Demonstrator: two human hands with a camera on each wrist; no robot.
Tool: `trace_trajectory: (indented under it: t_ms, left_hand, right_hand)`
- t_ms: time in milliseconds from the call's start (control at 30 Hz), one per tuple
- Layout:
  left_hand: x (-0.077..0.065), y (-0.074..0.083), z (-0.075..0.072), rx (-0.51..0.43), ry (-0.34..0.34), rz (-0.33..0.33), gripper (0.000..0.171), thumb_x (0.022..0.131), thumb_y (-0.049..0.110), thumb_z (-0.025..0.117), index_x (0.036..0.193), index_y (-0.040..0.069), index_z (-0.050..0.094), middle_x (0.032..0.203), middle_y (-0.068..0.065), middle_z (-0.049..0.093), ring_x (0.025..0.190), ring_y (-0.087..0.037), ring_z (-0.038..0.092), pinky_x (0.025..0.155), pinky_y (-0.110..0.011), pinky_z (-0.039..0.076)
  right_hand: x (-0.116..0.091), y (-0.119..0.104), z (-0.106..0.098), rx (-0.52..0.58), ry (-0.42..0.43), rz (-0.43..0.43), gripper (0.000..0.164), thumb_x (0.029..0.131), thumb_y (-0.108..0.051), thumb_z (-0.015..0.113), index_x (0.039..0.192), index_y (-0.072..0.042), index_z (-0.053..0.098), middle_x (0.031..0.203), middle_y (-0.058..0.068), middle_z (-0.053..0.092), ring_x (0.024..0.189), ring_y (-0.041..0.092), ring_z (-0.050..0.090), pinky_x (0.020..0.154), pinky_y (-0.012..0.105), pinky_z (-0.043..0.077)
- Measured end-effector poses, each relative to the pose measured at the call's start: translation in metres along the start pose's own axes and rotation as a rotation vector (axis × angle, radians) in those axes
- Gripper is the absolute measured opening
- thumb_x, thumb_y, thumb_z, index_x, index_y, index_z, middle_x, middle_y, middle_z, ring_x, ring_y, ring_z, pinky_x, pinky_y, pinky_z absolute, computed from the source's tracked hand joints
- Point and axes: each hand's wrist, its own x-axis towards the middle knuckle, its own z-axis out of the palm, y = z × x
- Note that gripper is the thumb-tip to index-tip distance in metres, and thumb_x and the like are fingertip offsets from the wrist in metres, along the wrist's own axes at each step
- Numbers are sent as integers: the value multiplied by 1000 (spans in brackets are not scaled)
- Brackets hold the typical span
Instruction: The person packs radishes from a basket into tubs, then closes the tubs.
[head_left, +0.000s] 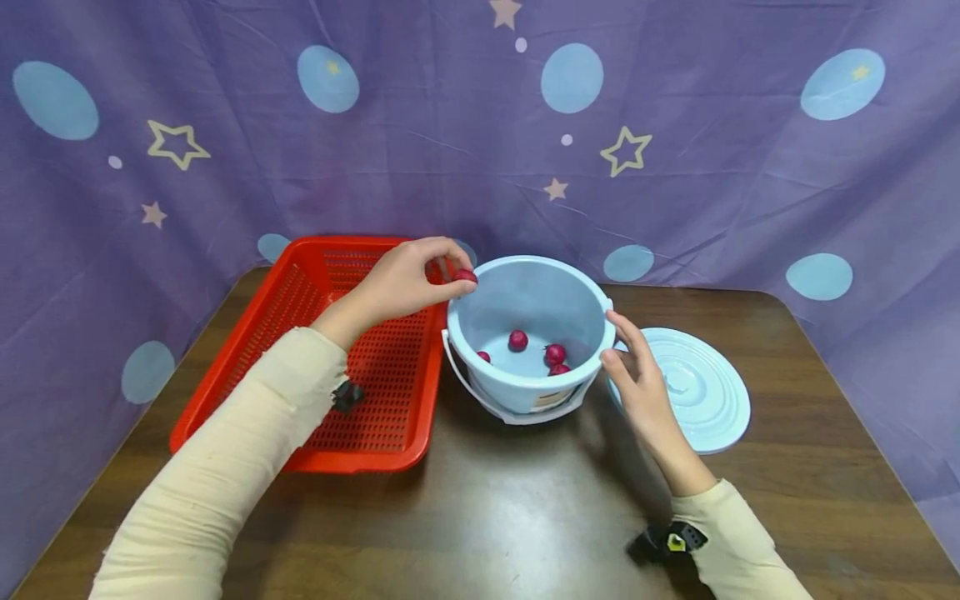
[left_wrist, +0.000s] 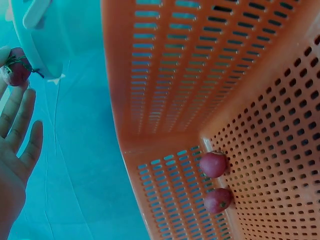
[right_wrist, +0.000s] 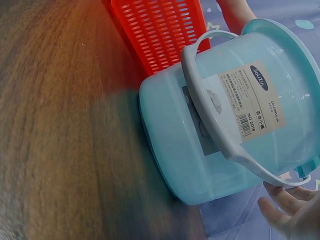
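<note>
Crimson and small, an onion-like ball (head_left: 466,276) was pinched by a person's left hand (head_left: 412,279) at the rim of a pale-blue bucket (head_left: 510,397) holding similar balls (head_left: 555,354); others lay in a red basket (head_left: 423,425). The right hand (head_left: 645,387), fingers apart, touched the bucket's opposite side, near a lid (head_left: 701,392).

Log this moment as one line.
left hand: pinches round crimson item; right hand: touches light-blue round plastic bucket; in bucket: four similar items visible; in red perforated plastic basket: two more visible
</note>
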Motion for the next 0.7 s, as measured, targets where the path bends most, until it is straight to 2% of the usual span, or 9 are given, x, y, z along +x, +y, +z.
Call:
trace_trajectory:
  t_ms: [300, 700]
  left_hand:
    - [-1, 10, 8, 44, -10, 79, 20, 85, 32, 79, 102, 23, 71, 100, 9, 64, 84, -14, 58, 68, -32, 46]
    - [0, 22, 17, 42, -69, 143, 22, 84, 32, 81, 102, 26, 71, 97, 13, 63, 87, -9, 58, 72, -31, 47]
  right_hand:
    - [0, 1, 0, -11, 5, 7, 50, 102, -10, 51, 151, -13, 40, 146, 15, 44, 104, 9, 59, 91, 17, 44]
    - [0, 1, 0, -8, 3, 7, 50, 102, -9, 51, 151, -14, 40, 148, 14, 43, 110, 8, 58, 92, 17, 45]
